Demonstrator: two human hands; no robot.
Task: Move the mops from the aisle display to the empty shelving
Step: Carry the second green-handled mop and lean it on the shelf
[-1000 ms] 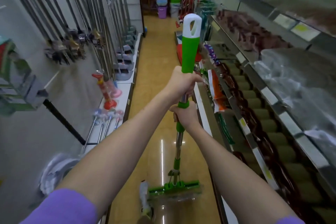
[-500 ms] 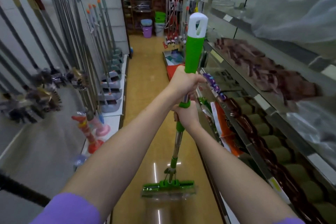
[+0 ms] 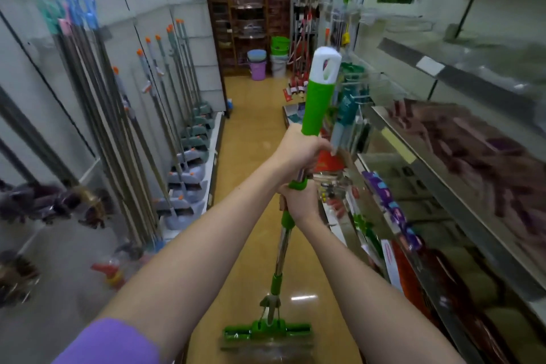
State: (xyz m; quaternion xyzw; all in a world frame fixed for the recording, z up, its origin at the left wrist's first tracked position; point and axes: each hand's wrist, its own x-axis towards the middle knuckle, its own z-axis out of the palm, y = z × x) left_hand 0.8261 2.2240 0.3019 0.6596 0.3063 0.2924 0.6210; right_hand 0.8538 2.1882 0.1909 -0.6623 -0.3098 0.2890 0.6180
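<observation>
Two hands on one mop, carried upright down the middle of the aisle floor. Largest matter first: stocked shelving close on the right, packed with dark packets and hanging cards; wall display on the left, lined with long-handled mops and brooms leaning head-down on a low white ledge. No bare shelf plainly in sight from here, so likely still mid-carry. Best kept centred between both sides, well apart from the leaning handles, since one knock could probably topple a row.

Next, the mop itself: green grip with a white hanging cap at the top, steel tube below, flat green sponge head near the bottom edge of the view, seemingly wrapped in clear film. Hard to say whether the head clears the floor or skims it; safer lifted clear, shaft near vertical, cap away from the wire hooks just beside it on the right.

Smaller still: left hand clenched around the base of the green grip, right hand closed on the shaft just below, around a green collar, the two almost touching. Stacked grip good for steering; a wider spread would probably steady the long end better when turning toward a shelf.

Smallest: red object low on the left, blurred, worth stepping wide of.
</observation>
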